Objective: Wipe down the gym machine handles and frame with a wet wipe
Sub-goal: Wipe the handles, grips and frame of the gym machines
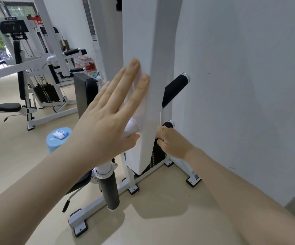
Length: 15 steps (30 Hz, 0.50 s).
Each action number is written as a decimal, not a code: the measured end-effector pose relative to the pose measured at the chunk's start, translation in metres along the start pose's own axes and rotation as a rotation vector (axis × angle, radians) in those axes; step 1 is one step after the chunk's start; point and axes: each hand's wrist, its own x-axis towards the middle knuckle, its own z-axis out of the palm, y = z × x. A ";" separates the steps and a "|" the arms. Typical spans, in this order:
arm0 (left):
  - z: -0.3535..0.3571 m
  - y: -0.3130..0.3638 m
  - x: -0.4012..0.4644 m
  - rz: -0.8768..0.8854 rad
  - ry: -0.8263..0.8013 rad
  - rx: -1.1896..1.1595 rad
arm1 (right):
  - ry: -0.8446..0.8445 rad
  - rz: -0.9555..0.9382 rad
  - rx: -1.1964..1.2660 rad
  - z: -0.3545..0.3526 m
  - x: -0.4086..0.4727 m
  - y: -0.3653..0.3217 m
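- Head view: a white wet wipe (pixel 137 96) lies flat against the white upright column (pixel 139 41) of a gym machine, pinned there under the fingers of the left hand (pixel 111 110); the wipe shows between and beyond the fingertips.
- The left hand is spread wide, fingers straight and pointing up the column, palm pressing the wipe to the panel; the thumb reaches toward the column's lower edge.
- The right hand (pixel 171 141) is lower, at the column's right edge, fingers curled round that edge beside the weight stack (pixel 156 156); a ring shows on one finger.
- Two black handles (pixel 176 87) jut out to the right of the column, near the white wall (pixel 249 85).
- A black foam roller (pixel 110 190) hangs below the left forearm; a blue stool (pixel 54 141) carrying a wipes packet (pixel 60 133) stands on the beige floor (pixel 10 156); another white machine (pixel 30 71) stands well apart at left.
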 end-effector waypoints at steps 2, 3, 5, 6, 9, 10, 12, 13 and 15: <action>-0.001 0.000 0.000 0.005 0.001 0.010 | 0.054 0.008 -0.028 -0.005 0.006 0.011; -0.001 0.000 0.000 0.009 -0.001 0.015 | 0.111 0.030 -0.030 -0.006 0.008 0.015; -0.001 0.000 0.000 0.015 -0.014 0.025 | 0.186 0.045 -0.036 -0.004 0.008 0.012; -0.001 0.000 0.000 0.014 -0.017 0.028 | 0.164 0.021 -0.051 0.000 0.004 0.007; -0.001 0.001 0.000 0.009 -0.004 0.041 | 0.031 -0.066 -0.070 0.009 -0.009 -0.001; 0.000 0.001 0.000 0.010 -0.004 0.040 | 0.051 -0.072 -0.065 0.009 -0.010 0.004; 0.000 0.002 0.001 0.016 -0.008 0.032 | 0.151 0.001 -0.054 0.006 -0.005 0.020; 0.000 0.003 0.001 0.019 -0.008 0.029 | 0.217 0.071 -0.058 0.006 0.000 0.028; 0.000 0.003 0.001 0.025 0.001 0.021 | 0.340 0.199 -0.063 0.010 0.007 0.038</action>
